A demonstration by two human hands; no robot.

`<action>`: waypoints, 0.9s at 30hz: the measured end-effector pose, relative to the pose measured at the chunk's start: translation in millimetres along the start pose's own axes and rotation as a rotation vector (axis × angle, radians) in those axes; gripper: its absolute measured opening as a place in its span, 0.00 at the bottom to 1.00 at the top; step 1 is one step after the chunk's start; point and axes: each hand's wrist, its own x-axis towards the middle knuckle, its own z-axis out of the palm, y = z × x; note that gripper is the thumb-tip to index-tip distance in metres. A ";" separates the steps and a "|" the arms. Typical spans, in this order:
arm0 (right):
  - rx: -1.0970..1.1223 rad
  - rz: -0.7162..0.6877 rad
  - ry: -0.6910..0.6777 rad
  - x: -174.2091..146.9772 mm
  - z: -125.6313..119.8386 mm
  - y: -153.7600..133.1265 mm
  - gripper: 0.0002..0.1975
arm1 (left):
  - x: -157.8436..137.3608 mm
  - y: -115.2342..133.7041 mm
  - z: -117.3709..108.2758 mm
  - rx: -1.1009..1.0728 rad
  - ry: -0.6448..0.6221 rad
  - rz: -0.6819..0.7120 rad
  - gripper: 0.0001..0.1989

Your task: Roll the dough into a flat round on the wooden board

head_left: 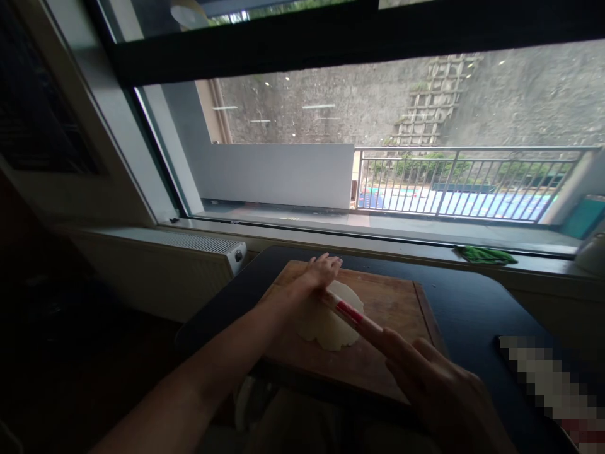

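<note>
A thin rolling pin (347, 311) with a red printed band lies slantwise across a flat, pale sheet of dough (326, 331). My left hand (325, 271) is over the pin's far end, its palm on the wood and its fingers reaching forward past it. At the near end, my right hand (420, 362) holds the pin with its fingers laid along it. The hands hide both ends of the pin. Beneath the dough, whose edge is uneven, is a wooden board (392, 296), and my left forearm covers part of its left side.
The board rests on a dark table (467, 315) below a large window. A green cloth (486, 254) lies on the windowsill at the right. A white radiator (189, 252) stands to the left. A blurred-out item (543, 372) is at the table's right edge.
</note>
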 end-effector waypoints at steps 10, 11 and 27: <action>0.161 0.036 0.040 -1.9 6.4 -22.4 0.29 | -73.3 3.8 -1.0 0.108 -0.003 0.109 0.27; 0.170 0.046 0.028 -2.0 6.6 -21.2 0.29 | -61.9 10.7 -1.4 0.101 -0.060 0.105 0.27; 0.136 0.019 0.026 -7.0 20.4 -43.6 0.34 | -22.1 16.8 8.6 0.067 -0.101 -0.116 0.26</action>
